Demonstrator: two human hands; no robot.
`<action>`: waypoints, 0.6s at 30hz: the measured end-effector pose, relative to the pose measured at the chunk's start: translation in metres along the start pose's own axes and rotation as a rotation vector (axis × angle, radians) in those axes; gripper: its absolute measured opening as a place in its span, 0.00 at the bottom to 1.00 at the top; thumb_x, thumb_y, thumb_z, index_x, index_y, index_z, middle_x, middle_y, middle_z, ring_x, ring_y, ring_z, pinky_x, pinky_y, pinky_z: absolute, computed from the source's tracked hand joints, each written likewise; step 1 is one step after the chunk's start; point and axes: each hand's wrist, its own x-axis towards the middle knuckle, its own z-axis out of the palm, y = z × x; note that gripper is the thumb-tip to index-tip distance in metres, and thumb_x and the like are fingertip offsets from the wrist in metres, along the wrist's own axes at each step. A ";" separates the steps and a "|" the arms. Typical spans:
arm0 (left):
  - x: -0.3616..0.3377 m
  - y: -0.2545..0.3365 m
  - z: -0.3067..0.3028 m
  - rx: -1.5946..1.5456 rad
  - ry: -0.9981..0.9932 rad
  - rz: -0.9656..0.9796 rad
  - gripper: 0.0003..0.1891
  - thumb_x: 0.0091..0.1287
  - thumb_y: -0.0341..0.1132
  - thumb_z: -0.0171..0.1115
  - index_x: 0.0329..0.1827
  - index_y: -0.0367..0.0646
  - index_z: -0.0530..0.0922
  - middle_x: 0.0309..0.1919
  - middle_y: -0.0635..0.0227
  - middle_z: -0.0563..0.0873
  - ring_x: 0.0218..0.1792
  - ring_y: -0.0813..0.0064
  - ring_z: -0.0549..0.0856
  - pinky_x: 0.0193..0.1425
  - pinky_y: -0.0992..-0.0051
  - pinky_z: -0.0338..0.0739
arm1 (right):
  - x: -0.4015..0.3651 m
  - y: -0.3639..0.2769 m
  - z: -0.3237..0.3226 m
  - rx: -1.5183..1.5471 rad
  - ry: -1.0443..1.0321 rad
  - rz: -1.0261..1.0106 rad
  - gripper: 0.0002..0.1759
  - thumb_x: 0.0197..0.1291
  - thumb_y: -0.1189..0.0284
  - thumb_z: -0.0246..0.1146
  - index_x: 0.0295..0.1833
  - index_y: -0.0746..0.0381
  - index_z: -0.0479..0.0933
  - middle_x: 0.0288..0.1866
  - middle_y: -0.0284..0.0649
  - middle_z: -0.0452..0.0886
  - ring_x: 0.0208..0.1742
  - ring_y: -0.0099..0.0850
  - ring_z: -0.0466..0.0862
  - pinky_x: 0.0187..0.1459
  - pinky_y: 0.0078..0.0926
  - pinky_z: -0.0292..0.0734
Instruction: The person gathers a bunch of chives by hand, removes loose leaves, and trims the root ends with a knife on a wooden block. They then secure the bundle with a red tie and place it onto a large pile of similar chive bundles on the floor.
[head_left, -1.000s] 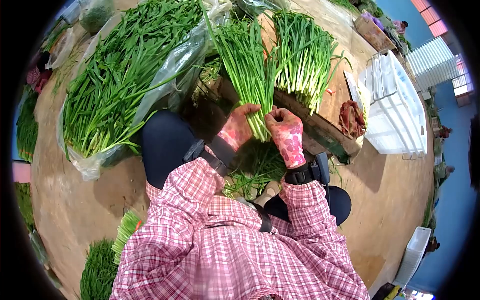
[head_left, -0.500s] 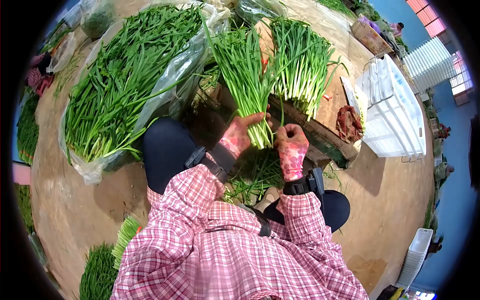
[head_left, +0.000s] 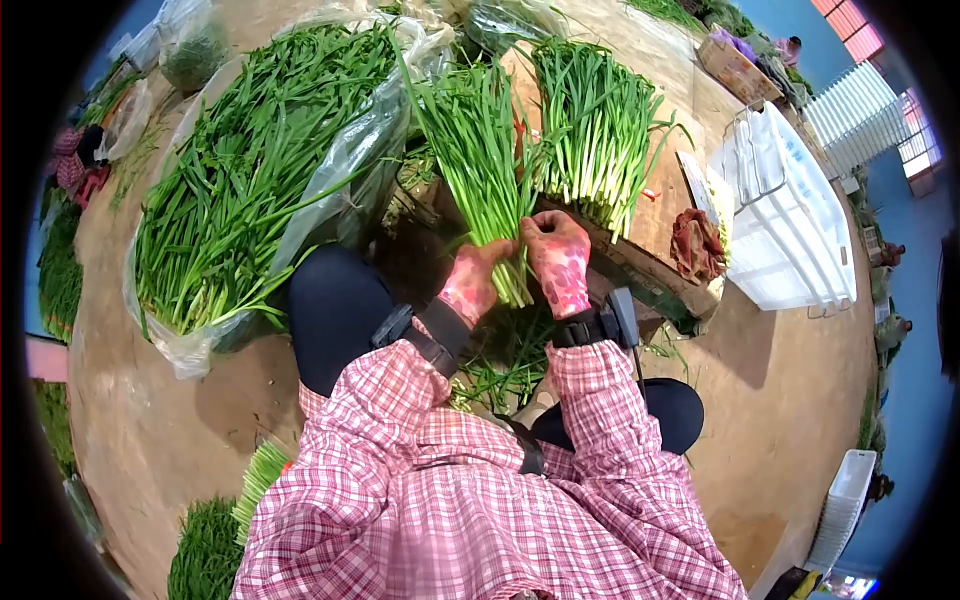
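My left hand (head_left: pixel 472 280), in a pink-patterned glove, is wrapped round the lower stems of a bunch of garlic chives (head_left: pixel 478 170). The leaves point away from me and the pale stem ends stick out below the fist. At the right side of this bunch, my right hand (head_left: pixel 560 262) is closed in a pinch, its fingertips against the stems. Whatever lies between those fingers is hidden. Just beyond, a second pile of chives (head_left: pixel 600 130) rests on a low wooden board (head_left: pixel 640 225), pale ends towards me.
A large plastic bag (head_left: pixel 350 150) heaped with chives stands on the left. On the board lie a crumpled reddish cloth (head_left: pixel 697 245) and a knife-like blade (head_left: pixel 692 180). White stacked crates (head_left: pixel 790 230) stand to the right. Another person (head_left: pixel 68 160) sits at far left.
My right hand has moved up and left, from just beside the bunch to touching its stems. A single stalk seen by its fingers before no longer shows apart. The left hand keeps its hold.
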 end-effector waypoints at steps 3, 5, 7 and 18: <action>-0.005 -0.046 0.031 -0.643 0.068 -0.272 0.13 0.60 0.21 0.61 0.49 0.36 0.81 0.39 0.68 0.87 0.43 0.68 0.87 0.47 0.66 0.83 | -0.005 0.008 -0.004 0.459 0.003 0.083 0.08 0.63 0.70 0.68 0.38 0.65 0.82 0.24 0.30 0.80 0.21 0.17 0.74 0.22 0.16 0.64; 0.002 -0.040 0.030 -0.959 0.030 -0.420 0.10 0.64 0.26 0.63 0.48 0.35 0.81 0.39 0.66 0.87 0.39 0.67 0.87 0.45 0.66 0.84 | -0.015 -0.001 -0.018 0.738 -0.098 0.208 0.06 0.64 0.72 0.67 0.39 0.63 0.79 0.24 0.29 0.78 0.19 0.16 0.72 0.21 0.13 0.60; 0.007 -0.026 0.024 -1.093 -0.026 -0.499 0.09 0.67 0.29 0.63 0.47 0.34 0.82 0.39 0.65 0.87 0.37 0.67 0.88 0.43 0.67 0.85 | -0.017 0.008 -0.015 0.693 -0.086 0.145 0.06 0.63 0.73 0.66 0.39 0.65 0.79 0.25 0.31 0.79 0.21 0.18 0.75 0.24 0.15 0.66; 0.025 0.049 -0.028 -1.290 0.112 -0.719 0.18 0.64 0.25 0.61 0.57 0.30 0.78 0.43 0.55 0.87 0.37 0.65 0.88 0.42 0.70 0.86 | -0.038 0.073 -0.088 0.665 -0.021 0.314 0.07 0.61 0.72 0.66 0.35 0.64 0.77 0.27 0.37 0.82 0.19 0.20 0.75 0.19 0.19 0.68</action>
